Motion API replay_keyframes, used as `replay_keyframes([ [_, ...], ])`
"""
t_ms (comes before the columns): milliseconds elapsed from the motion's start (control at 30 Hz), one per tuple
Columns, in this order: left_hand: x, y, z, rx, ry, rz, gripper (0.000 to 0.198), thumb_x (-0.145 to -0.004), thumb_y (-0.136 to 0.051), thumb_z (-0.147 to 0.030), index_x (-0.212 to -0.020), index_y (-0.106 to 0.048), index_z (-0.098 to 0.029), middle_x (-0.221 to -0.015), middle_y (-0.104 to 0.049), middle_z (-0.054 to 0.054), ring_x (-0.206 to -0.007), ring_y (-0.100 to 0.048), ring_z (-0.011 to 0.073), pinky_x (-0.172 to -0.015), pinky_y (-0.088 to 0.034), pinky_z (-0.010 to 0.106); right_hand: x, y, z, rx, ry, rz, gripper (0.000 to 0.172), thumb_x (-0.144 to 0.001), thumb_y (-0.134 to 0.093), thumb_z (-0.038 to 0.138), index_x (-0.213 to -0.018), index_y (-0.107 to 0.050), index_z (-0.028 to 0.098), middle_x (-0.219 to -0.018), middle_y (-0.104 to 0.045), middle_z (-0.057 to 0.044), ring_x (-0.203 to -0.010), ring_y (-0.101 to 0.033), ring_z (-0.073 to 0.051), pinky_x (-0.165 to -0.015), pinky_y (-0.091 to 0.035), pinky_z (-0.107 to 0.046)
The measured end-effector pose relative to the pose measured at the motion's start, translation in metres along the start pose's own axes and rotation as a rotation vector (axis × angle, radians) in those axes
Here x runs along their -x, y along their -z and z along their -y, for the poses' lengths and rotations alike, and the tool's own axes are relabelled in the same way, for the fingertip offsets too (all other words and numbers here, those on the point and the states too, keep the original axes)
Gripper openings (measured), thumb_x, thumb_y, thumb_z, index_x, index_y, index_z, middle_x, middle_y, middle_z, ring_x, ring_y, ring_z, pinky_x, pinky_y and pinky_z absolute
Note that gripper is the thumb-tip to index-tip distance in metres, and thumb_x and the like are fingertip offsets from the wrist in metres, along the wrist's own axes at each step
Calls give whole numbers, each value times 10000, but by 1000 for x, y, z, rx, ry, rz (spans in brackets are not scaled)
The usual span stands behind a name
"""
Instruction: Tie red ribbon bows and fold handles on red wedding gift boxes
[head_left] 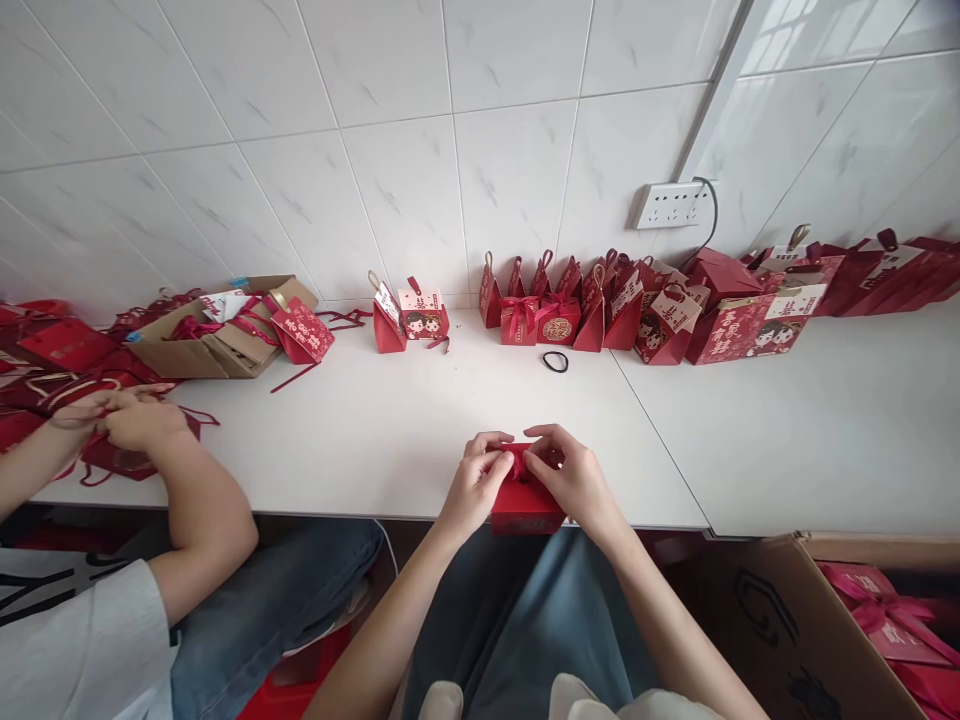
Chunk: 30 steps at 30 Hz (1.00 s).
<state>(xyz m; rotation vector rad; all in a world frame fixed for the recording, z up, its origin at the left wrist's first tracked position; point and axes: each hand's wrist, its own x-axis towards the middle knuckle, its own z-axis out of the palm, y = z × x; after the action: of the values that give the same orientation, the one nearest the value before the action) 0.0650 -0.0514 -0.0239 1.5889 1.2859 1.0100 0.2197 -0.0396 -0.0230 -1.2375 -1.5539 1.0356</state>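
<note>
A red gift box (528, 508) sits at the front edge of the white table, right before me. On its top is a red ribbon (519, 466), partly covered by my fingers. My left hand (480, 478) comes from the left, its thumb and index finger pinched on the ribbon. From the other side my right hand (568, 472) pinches the ribbon too, with its index finger arched over the box's far edge. The ribbon's exact shape between the fingertips is hard to make out.
Red gift boxes (551, 320) stand along the tiled wall, near a black hair tie (556, 362). An open carton (217, 345) holds ribbons at left. A co-worker's hands (135, 415) handle red boxes there. A large carton (742, 620) with ribboned boxes is at lower right.
</note>
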Motion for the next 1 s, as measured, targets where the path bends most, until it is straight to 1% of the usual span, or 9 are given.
replay_keyframes([
  [100,1,-1,0,18,1,16,323,-879,-452,-366,-691,-640,-183,-1190,-534,70,-1158,-471,226,-975,-411,338,0,-1,-2,2,6,-17,197,-781,-555,307,-951,-547,208,-684,-618,16,-639,-599,-157,-661,-478,-309],
  [200,0,-2,1,5,-6,1,302,-853,-490,-380,-685,-653,-189,-1170,-542,71,-1130,-483,231,-970,-410,348,1,1,-2,8,16,-40,135,-780,-579,328,-827,-534,209,-739,-615,0,-640,-590,-151,-633,-480,-300],
  [267,-1,-2,3,-6,-10,-19,310,-853,-485,-378,-666,-646,-189,-1164,-546,70,-1125,-488,230,-981,-397,354,3,3,-2,36,56,-33,133,-798,-574,330,-760,-551,205,-815,-617,-24,-661,-583,-147,-637,-484,-303],
  [400,-3,-3,4,14,-13,-33,342,-861,-473,-381,-626,-625,-185,-1154,-557,74,-1105,-502,228,-968,-402,349,9,8,-4,109,155,5,121,-819,-591,312,-773,-644,214,-1011,-591,-64,-802,-601,-170,-708,-508,-327],
  [500,-4,-2,4,21,-13,-33,342,-859,-479,-380,-623,-633,-186,-1155,-564,76,-1110,-496,232,-971,-402,346,13,9,-7,173,255,-7,71,-825,-612,278,-815,-656,223,-1053,-571,-73,-942,-608,-205,-800,-516,-358],
  [633,-4,-1,6,39,-12,-2,347,-859,-479,-373,-608,-638,-195,-1195,-561,61,-1127,-483,233,-999,-384,352,14,8,-11,244,404,-26,79,-856,-583,232,-893,-653,226,-1061,-561,-80,-982,-609,-208,-838,-531,-362],
  [733,-3,0,6,29,-11,27,341,-862,-470,-365,-627,-662,-211,-1227,-559,43,-1163,-464,237,-1003,-386,356,14,6,-12,290,464,-62,81,-867,-573,220,-847,-650,211,-1031,-570,-80,-917,-625,-190,-804,-549,-341],
  [867,-2,-2,5,-10,-20,6,346,-867,-459,-366,-628,-660,-216,-1218,-575,37,-1173,-464,239,-1001,-388,360,14,3,-12,317,525,-122,149,-888,-528,177,-782,-630,199,-904,-605,-62,-773,-636,-156,-713,-566,-300],
  [1000,-2,-3,3,-47,-58,-31,352,-874,-444,-359,-629,-645,-206,-1183,-596,49,-1150,-491,234,-980,-404,364,14,2,-12,322,580,-136,184,-900,-490,153,-779,-622,196,-863,-620,-59,-804,-643,-165,-715,-568,-296],
])
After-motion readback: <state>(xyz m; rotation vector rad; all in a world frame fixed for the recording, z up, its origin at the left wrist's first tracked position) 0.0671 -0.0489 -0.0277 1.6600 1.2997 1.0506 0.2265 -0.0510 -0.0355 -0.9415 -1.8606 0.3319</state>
